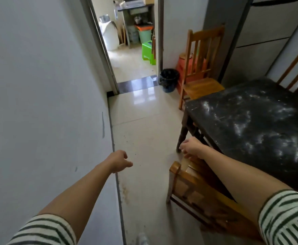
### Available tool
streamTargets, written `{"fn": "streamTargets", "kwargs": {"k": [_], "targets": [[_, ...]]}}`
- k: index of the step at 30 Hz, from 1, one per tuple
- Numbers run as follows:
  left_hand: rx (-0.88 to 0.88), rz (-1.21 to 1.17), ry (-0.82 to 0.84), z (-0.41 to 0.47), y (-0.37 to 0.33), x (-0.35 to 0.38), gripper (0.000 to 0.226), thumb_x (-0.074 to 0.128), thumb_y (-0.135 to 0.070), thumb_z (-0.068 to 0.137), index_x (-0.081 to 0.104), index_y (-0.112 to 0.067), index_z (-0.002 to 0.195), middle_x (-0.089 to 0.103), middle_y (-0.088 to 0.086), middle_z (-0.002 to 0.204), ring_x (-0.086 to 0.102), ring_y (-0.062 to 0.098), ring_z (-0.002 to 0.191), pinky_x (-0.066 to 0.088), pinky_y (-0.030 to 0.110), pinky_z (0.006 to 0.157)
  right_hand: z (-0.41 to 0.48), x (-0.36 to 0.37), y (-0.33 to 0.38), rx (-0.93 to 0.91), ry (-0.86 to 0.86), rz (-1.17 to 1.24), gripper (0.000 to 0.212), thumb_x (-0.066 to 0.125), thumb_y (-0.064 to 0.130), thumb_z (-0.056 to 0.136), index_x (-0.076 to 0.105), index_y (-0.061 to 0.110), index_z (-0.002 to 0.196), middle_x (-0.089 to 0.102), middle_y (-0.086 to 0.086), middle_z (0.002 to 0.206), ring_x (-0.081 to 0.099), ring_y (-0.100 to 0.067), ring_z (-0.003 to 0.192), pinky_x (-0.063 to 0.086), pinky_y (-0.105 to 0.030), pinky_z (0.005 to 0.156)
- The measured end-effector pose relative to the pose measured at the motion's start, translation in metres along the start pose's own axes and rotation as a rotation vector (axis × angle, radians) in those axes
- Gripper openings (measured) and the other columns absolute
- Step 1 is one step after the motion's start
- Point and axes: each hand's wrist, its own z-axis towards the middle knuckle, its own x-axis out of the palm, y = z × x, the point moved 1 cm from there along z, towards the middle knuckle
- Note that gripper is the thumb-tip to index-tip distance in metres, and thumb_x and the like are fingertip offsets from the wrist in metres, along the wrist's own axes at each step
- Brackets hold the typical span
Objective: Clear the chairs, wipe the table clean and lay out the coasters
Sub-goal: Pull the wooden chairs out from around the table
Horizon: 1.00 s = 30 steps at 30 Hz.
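Striped sleeves [43, 230] sit closest to me, one on each forearm. Just past them is the near chair [197, 191], tucked against the left edge of the surface [250, 121]. Its slatted back runs lengthwise along that edge, from the near corner towards the far one.

My right grip [191, 146] is on the far end of that chair, beside the leg of the surface, with its fingers bent down over the wood. I cannot tell whether it is truly clamped or only resting there. My left grip [119, 160] hangs released over the floor [144, 106], loosely curled and holding nothing. It is close to the wall [38, 85] and well apart from the chair.

So the chair lies to the right of the free grip and under the busy one. I judge the only way out for it is sideways to the left, across its long axis, into the strip of floor beside the wall. The right arm is nearer and would lead; the left must cross over to the near post.

White smears cover the dark top, and another chair [201, 68] stands at the far corner. No coasters or cloth are in sight.
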Motion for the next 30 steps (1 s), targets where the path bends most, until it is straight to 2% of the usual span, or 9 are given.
{"fn": "streamTargets", "kwargs": {"k": [5,7,9,16,25,30], "targets": [[0.105,0.138,-0.061,0.041,-0.016,-0.054,0.055,0.064,-0.037,0.091,0.050,-0.009,0.136,0.054,0.013,0.135,0.055,0.029,0.119,0.047,0.038,0.100,0.020,0.023,0.054,-0.054,-0.008,-0.121,0.024,0.059,0.025,0.093,0.061,0.015,0.114,0.066,-0.007,0.095,0.068,-0.019,0.080,0.055,-0.029,0.059],[0.145,0.193,-0.059,0.061,-0.025,-0.067,0.054,0.063,-0.038,0.091,0.050,-0.011,0.136,0.051,0.012,0.139,0.052,0.028,0.123,0.044,0.039,0.104,0.035,0.023,0.069,-0.042,-0.017,-0.141,0.023,0.059,0.025,0.092,0.062,0.015,0.112,0.067,-0.007,0.093,0.069,-0.019,0.078,0.059,-0.033,0.065],[0.166,0.243,-0.048,0.088,-0.032,-0.080,0.053,0.062,-0.037,0.092,0.050,-0.011,0.137,0.051,0.012,0.140,0.052,0.029,0.124,0.044,0.039,0.104,0.057,0.018,0.084,-0.023,-0.020,-0.163,0.023,0.060,0.026,0.091,0.062,0.014,0.111,0.067,-0.007,0.092,0.070,-0.019,0.078,0.060,-0.037,0.074],[0.186,0.381,-0.038,0.182,-0.067,-0.142,0.052,0.061,-0.037,0.092,0.050,-0.012,0.137,0.054,0.011,0.136,0.055,0.028,0.120,0.047,0.038,0.101,0.144,-0.008,0.129,0.015,-0.049,-0.122,0.029,0.059,0.025,0.093,0.060,0.012,0.119,0.064,-0.007,0.099,0.067,-0.019,0.081,0.060,-0.039,0.078],[0.273,0.478,0.022,0.287,-0.128,-0.208,0.049,0.061,-0.037,0.092,0.052,-0.013,0.134,0.055,0.010,0.135,0.055,0.027,0.118,0.047,0.037,0.100,0.214,-0.049,0.162,0.104,-0.109,-0.009,0.025,0.057,0.023,0.093,0.060,0.012,0.116,0.064,-0.008,0.098,0.064,-0.019,0.080,0.059,-0.036,0.075],[0.368,0.555,0.061,0.362,-0.167,-0.242,0.051,0.061,-0.039,0.091,0.052,-0.013,0.134,0.054,0.010,0.137,0.052,0.028,0.122,0.044,0.038,0.103,0.260,-0.070,0.181,0.199,-0.172,0.078,0.022,0.057,0.021,0.093,0.061,0.011,0.112,0.063,-0.009,0.098,0.066,-0.020,0.079,0.057,-0.034,0.067]]}}
